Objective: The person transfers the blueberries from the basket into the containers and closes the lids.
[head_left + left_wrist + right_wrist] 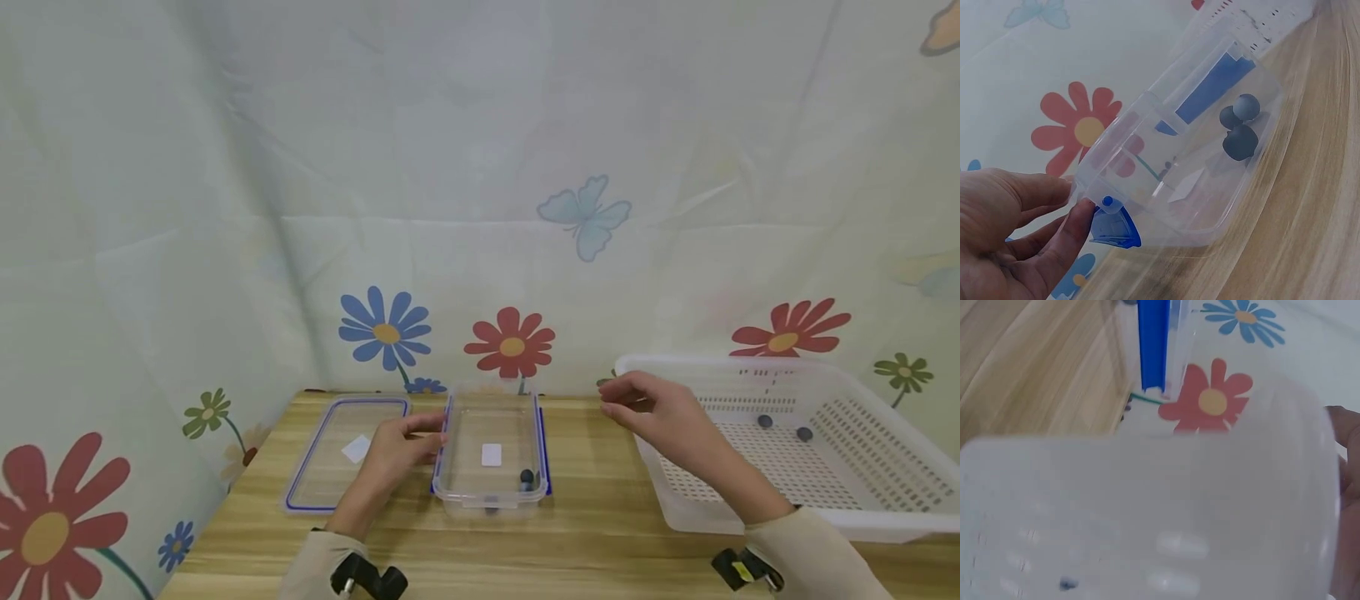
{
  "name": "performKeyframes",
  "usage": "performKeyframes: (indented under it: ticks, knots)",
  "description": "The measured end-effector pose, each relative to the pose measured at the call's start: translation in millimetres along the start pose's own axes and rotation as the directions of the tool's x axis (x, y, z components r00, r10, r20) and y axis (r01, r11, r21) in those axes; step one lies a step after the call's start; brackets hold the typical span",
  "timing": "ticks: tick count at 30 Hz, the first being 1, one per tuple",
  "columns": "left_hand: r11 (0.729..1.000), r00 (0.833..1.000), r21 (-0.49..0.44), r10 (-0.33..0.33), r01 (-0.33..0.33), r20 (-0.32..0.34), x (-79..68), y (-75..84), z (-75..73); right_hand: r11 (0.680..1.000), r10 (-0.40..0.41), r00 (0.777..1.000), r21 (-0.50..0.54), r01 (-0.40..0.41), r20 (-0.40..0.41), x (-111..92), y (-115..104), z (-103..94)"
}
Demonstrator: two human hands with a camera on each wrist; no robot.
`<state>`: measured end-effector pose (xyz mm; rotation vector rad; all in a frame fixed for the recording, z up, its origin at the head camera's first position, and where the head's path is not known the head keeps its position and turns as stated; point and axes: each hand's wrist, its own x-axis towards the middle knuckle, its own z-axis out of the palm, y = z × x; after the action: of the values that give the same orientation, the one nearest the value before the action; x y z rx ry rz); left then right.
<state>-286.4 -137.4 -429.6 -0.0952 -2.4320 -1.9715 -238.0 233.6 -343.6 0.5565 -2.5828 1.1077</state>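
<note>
A: Where do we have the left hand (397,458)?

B: At the left side of the clear container (468,425), pinching its edge between thumb and fingers. In the left wrist view we see the fingertips just beside a blue latch (1113,226).

A: And the container itself?

B: It stands uncovered on the worktop (600,517), near the middle of our head view, with a white label (491,454) showing at its floor.

A: What do we find inside?

B: Dark balls (1239,144), toward the near right corner. From the left wrist we make out 3 round shapes close together, but we cannot tell whether 1 is a reflection.

A: How is our right hand (667,417)?

B: Raised over the left edge of the white basket (712,521), fingers loosely bent, a narrow gap between thumb and index finger; we see nothing in its grip. The right wrist view gives us only part of it, behind a blurred pale wall.

A: And in the basket?

B: 2 small balls (764,421), near each other on the perforated floor.

A: To our left?

B: The lid (322,475) lies flat just beside the container, a blue seal around its rim. Behind it all we have a flowered backdrop (450,125).
</note>
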Motion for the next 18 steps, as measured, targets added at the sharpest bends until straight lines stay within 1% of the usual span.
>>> performKeyframes:
  ticks: [4,12,18]
  knots:
    - [1.000,1.000,-0.003,-0.003,0.003,0.000,0.4,-0.5,0.3,0.999,0.031,0.999,-0.037,-0.031,0.008,-0.7,13.1,-12.7]
    - [1.000,1.000,-0.004,0.003,-0.003,0.006,-0.3,-1.1,-0.6,0.986,0.135,0.991,-0.106,-0.132,0.017,0.0,36.4,-30.6]
    - [1.000,1.000,-0.009,-0.002,0.002,0.017,-1.4,1.2,-1.8,0.977,0.155,0.988,-0.154,-0.150,0.022,-2.2,49.7,-36.6]
